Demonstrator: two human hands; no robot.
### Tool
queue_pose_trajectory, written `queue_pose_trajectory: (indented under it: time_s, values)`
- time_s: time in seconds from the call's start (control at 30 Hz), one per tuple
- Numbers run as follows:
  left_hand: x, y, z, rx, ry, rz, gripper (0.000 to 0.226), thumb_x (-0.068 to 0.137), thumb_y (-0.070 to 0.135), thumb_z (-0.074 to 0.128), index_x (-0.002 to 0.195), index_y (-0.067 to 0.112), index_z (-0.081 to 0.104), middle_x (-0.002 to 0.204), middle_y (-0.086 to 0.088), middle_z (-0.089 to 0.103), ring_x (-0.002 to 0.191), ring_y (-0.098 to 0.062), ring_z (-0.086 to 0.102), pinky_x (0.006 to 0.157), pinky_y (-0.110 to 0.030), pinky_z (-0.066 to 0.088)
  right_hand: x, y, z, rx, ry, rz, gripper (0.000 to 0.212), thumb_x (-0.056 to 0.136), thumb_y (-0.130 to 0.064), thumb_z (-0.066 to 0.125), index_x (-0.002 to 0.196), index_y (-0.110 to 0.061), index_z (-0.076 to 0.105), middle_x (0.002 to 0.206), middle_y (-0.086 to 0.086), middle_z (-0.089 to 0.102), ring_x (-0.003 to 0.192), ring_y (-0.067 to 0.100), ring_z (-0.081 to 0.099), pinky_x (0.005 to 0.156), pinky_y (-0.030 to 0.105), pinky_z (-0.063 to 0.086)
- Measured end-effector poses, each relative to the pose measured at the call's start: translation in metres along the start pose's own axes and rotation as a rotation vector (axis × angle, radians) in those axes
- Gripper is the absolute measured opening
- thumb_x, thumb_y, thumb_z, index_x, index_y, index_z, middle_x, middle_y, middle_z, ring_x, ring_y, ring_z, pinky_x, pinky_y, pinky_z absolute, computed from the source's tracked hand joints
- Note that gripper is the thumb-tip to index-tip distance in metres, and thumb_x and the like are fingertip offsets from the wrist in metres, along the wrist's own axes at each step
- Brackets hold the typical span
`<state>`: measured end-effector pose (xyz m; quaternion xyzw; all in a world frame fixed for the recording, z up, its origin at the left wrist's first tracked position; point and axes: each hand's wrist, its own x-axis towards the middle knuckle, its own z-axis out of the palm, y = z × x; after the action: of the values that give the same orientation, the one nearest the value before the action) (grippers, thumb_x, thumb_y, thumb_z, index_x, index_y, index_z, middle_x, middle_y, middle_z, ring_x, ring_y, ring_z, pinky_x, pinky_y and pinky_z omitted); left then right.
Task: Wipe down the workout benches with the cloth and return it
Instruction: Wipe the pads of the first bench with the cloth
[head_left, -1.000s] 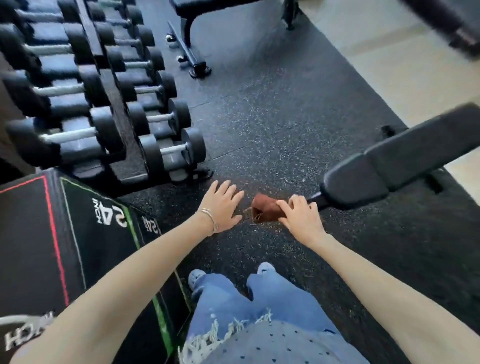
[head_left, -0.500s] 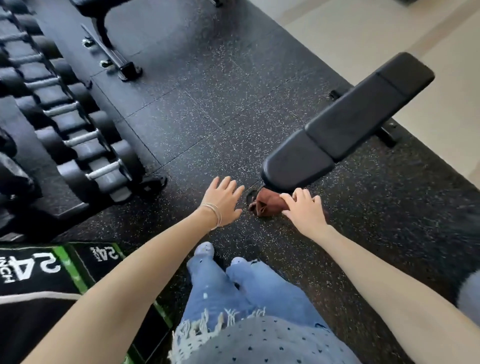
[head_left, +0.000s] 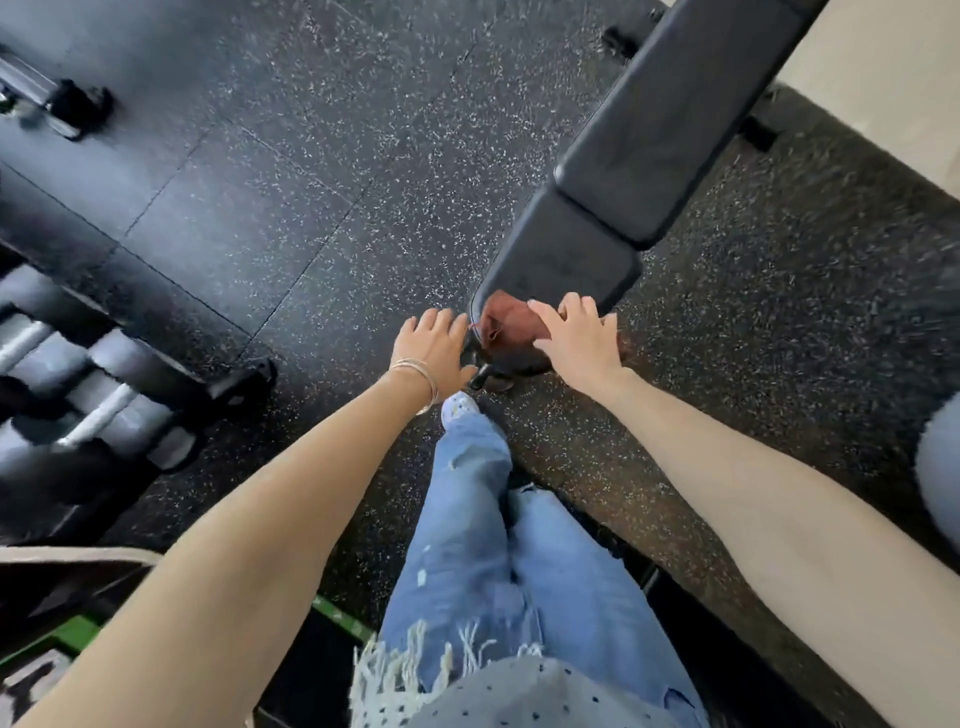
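A black padded workout bench (head_left: 654, 135) runs from the upper right down to the middle of the view. A crumpled reddish-brown cloth (head_left: 506, 325) sits at the near end of its seat pad. My right hand (head_left: 576, 338) rests on the cloth's right side, fingers curled over it and gripping it. Just left of the cloth, my left hand (head_left: 434, 351), with thin bracelets on the wrist, hangs with loose fingers and holds nothing.
A dumbbell rack (head_left: 78, 374) stands at the left. Another bench's foot (head_left: 57, 104) shows at the upper left. A black box with green edging (head_left: 62, 639) is at the lower left. Speckled rubber flooring (head_left: 311, 182) covers the ground, with pale floor (head_left: 883, 78) at the right.
The view has swung right and closer to the bench, whose near end now lies right at my hands. The cloth has come up onto the seat pad's end under my right hand.
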<state>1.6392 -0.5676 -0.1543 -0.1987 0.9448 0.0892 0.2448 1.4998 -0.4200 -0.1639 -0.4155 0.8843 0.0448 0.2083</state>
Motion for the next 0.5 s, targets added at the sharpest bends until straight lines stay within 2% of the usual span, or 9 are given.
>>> queue_pose_trajectory:
  time_s: [0.23,0.37,0.5]
  values:
    - [0.087,-0.010,0.037,-0.130,-0.082,-0.005,0.082,0.082,0.048,0.059,0.145,0.012,0.021,0.145,-0.010,0.035,0.134,-0.029,0.033,0.108,-0.042,0.031,0.075,0.001,0.051,0.139,-0.055,0.181,0.049,0.094,-0.034,0.053,0.140,-0.035,0.035,0.122,0.009,0.041,0.112,0.029,0.037,0.086,0.046,0.035]
    - [0.117,-0.014,0.062,-0.231,-0.158,-0.054,0.092,0.077,0.048,0.066,0.145,0.008,0.019,0.143,-0.012,0.036,0.132,-0.029,0.035,0.105,-0.043,0.033,0.083,-0.014,0.091,0.155,-0.147,0.128,0.052,0.092,-0.035,0.056,0.140,-0.038,0.035,0.121,0.007,0.040,0.110,0.028,0.037,0.083,0.044,0.035]
    - [0.141,-0.025,0.084,-0.246,-0.208,-0.020,0.102,0.074,0.050,0.070,0.147,0.006,0.013,0.147,-0.012,0.031,0.134,-0.030,0.032,0.107,-0.044,0.032,0.109,-0.003,0.108,0.164,-0.054,0.135,0.046,0.091,-0.033,0.057,0.134,-0.041,0.042,0.118,0.004,0.043,0.105,0.028,0.039,0.076,0.039,0.032]
